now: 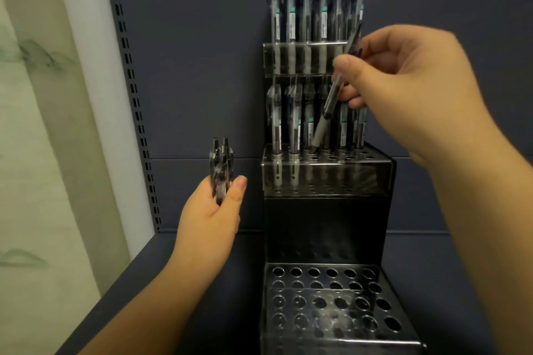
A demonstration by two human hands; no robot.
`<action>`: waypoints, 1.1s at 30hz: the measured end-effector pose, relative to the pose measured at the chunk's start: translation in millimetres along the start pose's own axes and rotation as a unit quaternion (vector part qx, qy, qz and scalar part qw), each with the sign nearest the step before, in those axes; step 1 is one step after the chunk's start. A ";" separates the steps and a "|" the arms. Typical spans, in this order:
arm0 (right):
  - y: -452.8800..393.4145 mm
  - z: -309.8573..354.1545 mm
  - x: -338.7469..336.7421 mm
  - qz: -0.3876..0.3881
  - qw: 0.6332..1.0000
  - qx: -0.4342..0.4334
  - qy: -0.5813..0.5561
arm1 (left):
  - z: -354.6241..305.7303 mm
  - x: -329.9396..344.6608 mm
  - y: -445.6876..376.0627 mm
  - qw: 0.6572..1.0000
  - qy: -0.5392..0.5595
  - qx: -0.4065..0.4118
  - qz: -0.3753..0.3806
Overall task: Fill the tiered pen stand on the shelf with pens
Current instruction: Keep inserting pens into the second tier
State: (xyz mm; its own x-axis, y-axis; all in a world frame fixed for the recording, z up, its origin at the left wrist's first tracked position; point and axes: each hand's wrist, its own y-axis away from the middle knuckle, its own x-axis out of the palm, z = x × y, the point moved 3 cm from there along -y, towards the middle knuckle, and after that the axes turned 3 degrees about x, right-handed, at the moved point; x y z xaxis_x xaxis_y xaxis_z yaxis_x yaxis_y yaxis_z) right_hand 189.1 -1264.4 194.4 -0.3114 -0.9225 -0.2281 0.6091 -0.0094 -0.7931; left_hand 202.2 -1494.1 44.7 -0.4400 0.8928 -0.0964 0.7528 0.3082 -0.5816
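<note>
While the fingers are working, entries run outward from them.
Right fingers: thumb (344, 65) and forefinger are pinching one pen (331, 101) near its upper half, the other fingers curling loosely behind it.
Pen: it is tilting, top toward the right hand (409, 81), tip pointing down-left at the middle tier (372, 166), about the third or fourth hole from the left; whether the tip is already entering is too blurred to tell.
Left fingers: the left hand (215, 210) is gripping a small bundle (220, 170) of spare pens upright, thumb pressing across them, waiting left of the stand (323, 228).
Top tier: a full-looking row of pens (314, 6) is standing there.
Middle tier: pens are filling its back row; front holes are showing open.
Bottom tier (326, 300): every hole is lying bare.
Stand position: it is sitting on the dark shelf (225, 297), against the back panel.
Step advice: likely best by bringing the pen upright over one free hole before lowering, keeping it off neighbouring pens, then releasing only once it is seating.
Remaining: most holes are waiting, by this judgement.
</note>
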 end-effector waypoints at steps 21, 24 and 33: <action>7.6 1.4 19.0 0.128 0.973 0.067 0.181 | 0.5 2.8 0.8 0.999 -0.036 0.011 0.016; 7.7 2.5 17.4 0.137 0.971 0.067 0.183 | -0.1 3.7 1.5 1.000 -0.026 0.007 0.015; 19.2 21.5 12.2 0.112 0.959 -0.002 0.260 | 0.0 1.9 0.5 1.000 0.000 -0.027 0.007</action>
State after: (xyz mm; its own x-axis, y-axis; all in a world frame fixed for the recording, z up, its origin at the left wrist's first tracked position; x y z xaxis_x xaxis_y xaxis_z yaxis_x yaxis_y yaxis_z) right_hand 212.6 -1284.2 188.6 -0.4950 -0.5835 -0.6439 0.7011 0.1695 -0.6926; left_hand 201.8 -1492.2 44.1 -0.4289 0.8972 -0.1053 0.7848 0.3123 -0.5354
